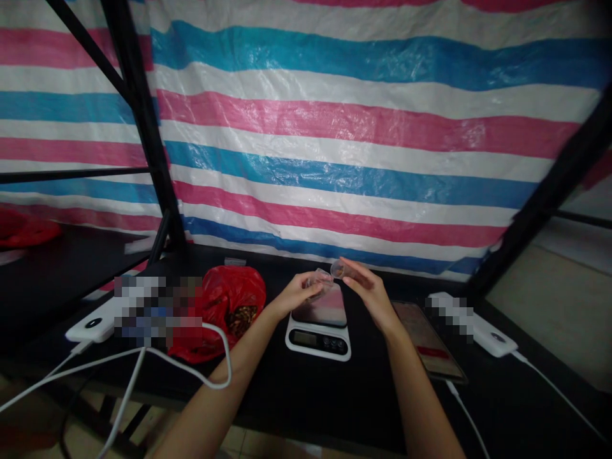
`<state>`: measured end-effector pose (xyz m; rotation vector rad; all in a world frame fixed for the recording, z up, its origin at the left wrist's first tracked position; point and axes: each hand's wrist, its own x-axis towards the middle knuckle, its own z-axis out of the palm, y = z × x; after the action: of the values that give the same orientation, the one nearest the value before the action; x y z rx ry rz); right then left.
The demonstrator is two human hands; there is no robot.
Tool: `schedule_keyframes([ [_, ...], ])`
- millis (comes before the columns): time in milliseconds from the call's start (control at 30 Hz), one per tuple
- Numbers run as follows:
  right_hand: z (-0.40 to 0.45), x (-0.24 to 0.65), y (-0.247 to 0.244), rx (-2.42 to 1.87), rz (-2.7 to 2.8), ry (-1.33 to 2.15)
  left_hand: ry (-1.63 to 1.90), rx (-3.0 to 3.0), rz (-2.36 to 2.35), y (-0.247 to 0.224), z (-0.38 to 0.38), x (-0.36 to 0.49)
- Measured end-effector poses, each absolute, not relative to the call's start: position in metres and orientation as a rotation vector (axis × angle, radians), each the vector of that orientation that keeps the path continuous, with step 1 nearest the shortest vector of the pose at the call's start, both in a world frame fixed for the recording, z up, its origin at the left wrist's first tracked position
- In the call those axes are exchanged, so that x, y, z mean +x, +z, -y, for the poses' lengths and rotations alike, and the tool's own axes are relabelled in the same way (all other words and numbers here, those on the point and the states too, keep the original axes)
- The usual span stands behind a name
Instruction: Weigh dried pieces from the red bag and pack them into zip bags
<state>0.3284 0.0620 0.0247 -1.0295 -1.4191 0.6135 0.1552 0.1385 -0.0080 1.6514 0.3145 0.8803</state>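
My left hand (302, 290) is closed on a small clear plastic bag (319, 278), above the left side of a white kitchen scale (291, 343). In my right hand (370, 293) is a small clear plastic cup (338, 269), tipped sideways with its mouth toward the bag. Something brownish shows inside the cup, too small to name. Both hands hover over the scale's shiny weighing plate (325, 312). Left of the scale, a red plastic bag (234, 284) lies with its mouth gaping, and small brown and golden pieces (243, 319) show in it.
A tablet-like device (425, 338) with a cable lies right of my right forearm. Two white power banks (93, 326) (497, 338) with white cables flank the work area. Black frame posts (143, 127) and a striped plastic sheet (335, 146) stand behind the black table (344, 401).
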Motion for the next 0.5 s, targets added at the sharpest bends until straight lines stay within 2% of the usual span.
schedule_keyframes([
  [500,-0.062,0.321,0.023,-0.955,1.505,0.639,0.829,1.541,-0.32,-0.007,-0.128,0.156],
])
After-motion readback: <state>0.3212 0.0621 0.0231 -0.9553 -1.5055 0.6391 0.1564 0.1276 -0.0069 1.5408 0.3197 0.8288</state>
